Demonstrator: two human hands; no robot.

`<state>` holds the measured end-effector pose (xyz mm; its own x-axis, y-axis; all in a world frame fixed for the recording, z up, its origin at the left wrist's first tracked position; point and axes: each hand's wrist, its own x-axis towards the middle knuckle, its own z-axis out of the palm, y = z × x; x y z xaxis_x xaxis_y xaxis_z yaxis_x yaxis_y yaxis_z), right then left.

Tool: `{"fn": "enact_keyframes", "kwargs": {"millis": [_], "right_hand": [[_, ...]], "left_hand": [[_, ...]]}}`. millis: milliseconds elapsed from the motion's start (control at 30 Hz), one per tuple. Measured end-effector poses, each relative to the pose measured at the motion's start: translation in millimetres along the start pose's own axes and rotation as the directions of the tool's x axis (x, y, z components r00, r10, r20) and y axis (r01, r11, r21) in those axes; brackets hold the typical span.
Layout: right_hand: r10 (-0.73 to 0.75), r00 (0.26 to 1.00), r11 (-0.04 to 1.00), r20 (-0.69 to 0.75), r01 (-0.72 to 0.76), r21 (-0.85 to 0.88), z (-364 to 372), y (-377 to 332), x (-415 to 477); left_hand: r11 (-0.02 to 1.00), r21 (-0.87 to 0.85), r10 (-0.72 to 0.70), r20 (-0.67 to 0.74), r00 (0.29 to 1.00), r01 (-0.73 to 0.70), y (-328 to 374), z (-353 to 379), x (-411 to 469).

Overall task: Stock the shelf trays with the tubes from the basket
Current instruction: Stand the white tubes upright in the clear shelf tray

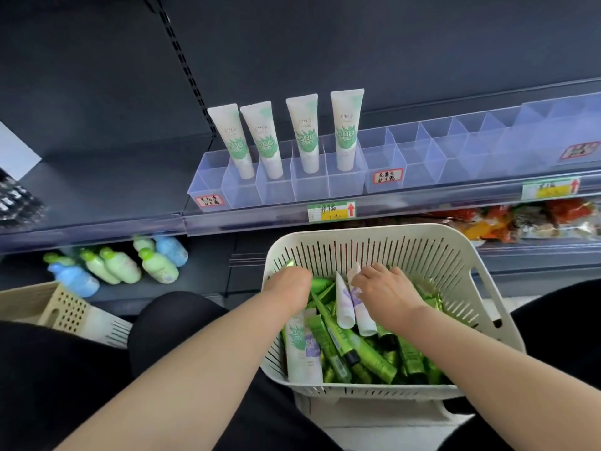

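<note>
A: Where are the person's hands?

B: Both are down in the white slotted basket (455,255). The left hand (287,288) is at the basket's far left corner, fingers curled under and buried among the green tubes (357,349); whether it grips one cannot be told.

A: And the right hand?

B: The right hand (385,288) lies palm down near the basket's far wall, fingers bent over the top ends of two white tubes with purple print (353,309). Whether the grip has closed on them cannot be told.

A: Where do the tubes stand on the shelf?

B: Four white tubes with green print (307,133) stand cap down in the clear divided tray (211,187) at the shelf's front edge, one per compartment, its leftmost compartments bare. A second clear tray (455,151) runs along to the right.

A: Anything below?

B: Green and blue bottles (130,265) lie on the lower shelf, left of the basket.
</note>
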<state>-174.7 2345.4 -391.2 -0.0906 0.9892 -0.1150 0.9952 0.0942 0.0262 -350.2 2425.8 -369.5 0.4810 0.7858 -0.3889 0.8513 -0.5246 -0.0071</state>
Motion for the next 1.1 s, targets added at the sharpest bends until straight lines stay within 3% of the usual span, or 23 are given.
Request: {"fn": "enact_keyframes", "kwargs": {"millis": [167, 500, 700, 933, 1100], "right_hand": [[0.048, 0.997, 0.998, 0.055, -0.05, 0.034, 13.1, 11.8, -4.2], [0.046, 0.997, 0.996, 0.058, -0.051, 0.078, 29.4, 15.5, 0.6], [0.066, 0.996, 0.993, 0.063, -0.072, 0.094, 29.0, 11.7, 3.7], [0.147, 0.986, 0.979, 0.085, -0.157, 0.13, 21.0, 15.0, -0.3], [0.234, 0.968, 0.961, 0.087, -0.244, 0.127, 16.7, 22.8, -6.8]], "left_hand": [[0.995, 0.094, -0.004, 0.156, 0.988, -0.011, 4.0, 8.8, 0.3], [0.967, 0.249, -0.039, 0.327, 0.944, -0.046, 11.9, 7.5, 11.3], [0.98, 0.196, -0.039, 0.36, 0.932, -0.035, 19.8, -6.2, 15.5], [0.996, -0.084, 0.048, 0.341, 0.939, -0.021, 12.9, -18.6, 11.1], [0.938, -0.347, 0.007, 0.097, 0.995, 0.027, 9.4, -34.2, 7.6]]}}
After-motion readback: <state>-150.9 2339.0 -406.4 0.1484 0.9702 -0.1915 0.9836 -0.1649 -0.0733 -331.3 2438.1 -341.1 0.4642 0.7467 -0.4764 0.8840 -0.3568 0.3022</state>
